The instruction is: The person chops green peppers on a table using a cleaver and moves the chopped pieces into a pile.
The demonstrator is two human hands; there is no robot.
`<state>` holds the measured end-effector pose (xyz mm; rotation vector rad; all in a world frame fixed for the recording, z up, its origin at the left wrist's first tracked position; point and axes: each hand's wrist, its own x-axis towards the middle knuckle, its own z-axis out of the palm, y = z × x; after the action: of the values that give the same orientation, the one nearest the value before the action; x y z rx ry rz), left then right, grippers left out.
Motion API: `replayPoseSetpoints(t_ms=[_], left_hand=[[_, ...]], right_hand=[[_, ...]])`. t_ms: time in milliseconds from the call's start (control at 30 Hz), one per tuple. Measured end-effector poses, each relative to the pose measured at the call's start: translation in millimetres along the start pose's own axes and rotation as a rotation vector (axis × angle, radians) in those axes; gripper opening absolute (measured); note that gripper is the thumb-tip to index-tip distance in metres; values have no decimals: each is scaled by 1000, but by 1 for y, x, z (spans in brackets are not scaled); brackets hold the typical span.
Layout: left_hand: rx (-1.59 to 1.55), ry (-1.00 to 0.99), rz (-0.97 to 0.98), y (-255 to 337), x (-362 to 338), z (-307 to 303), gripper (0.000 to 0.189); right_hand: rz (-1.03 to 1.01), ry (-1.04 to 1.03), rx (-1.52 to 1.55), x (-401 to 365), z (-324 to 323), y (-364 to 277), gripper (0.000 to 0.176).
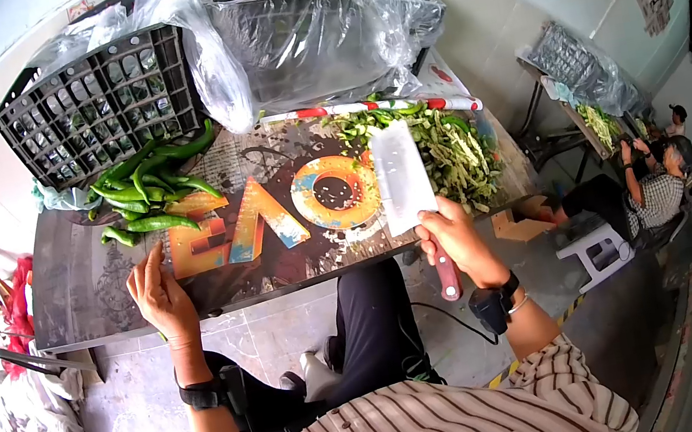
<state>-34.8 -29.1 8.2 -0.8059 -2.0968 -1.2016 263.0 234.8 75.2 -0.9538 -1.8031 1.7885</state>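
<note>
My right hand (459, 240) is wrapped round the brown handle of a cleaver (403, 176). Its broad pale blade points up and away from me, over the left part of a heap of chopped green peppers (461, 159). At the table's front edge on the left, my left hand (161, 295) has its fingers stretched out, slightly bent, with nothing visible in them. Just beyond its fingertips lies a pile of whole green peppers (150, 178). Printed orange letters mark the dark tabletop (272, 271) between the two hands.
A black plastic crate (104, 106) stands at the back left, beside a plastic-lined crate (316, 45). A red-and-white strip (364, 106) runs along the table's back. To the right, a person (659, 193) sits at another table, near a white stool (595, 253).
</note>
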Motion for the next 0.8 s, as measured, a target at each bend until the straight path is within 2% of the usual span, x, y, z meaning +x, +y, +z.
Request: replayPoseSetpoints(t_ms=[233, 333, 433, 600, 667, 800], left_hand=[[6, -52, -31, -4, -1, 2, 31], [24, -67, -20, -8, -2, 3, 29], [54, -77, -26, -9, -2, 4, 29], [24, -52, -20, -5, -2, 2, 28], [14, -50, -16, -6, -2, 4, 28], [9, -55, -5, -3, -2, 2, 27]], right_hand=[[85, -432, 193, 23, 87, -2, 14], [50, -518, 47, 41, 109, 2, 18], [43, -472, -74, 50, 94, -4, 18], [67, -292, -92, 55, 20, -8, 13], [133, -175, -187, 48, -2, -17, 11], [118, -36, -369, 39, -28, -27, 11]])
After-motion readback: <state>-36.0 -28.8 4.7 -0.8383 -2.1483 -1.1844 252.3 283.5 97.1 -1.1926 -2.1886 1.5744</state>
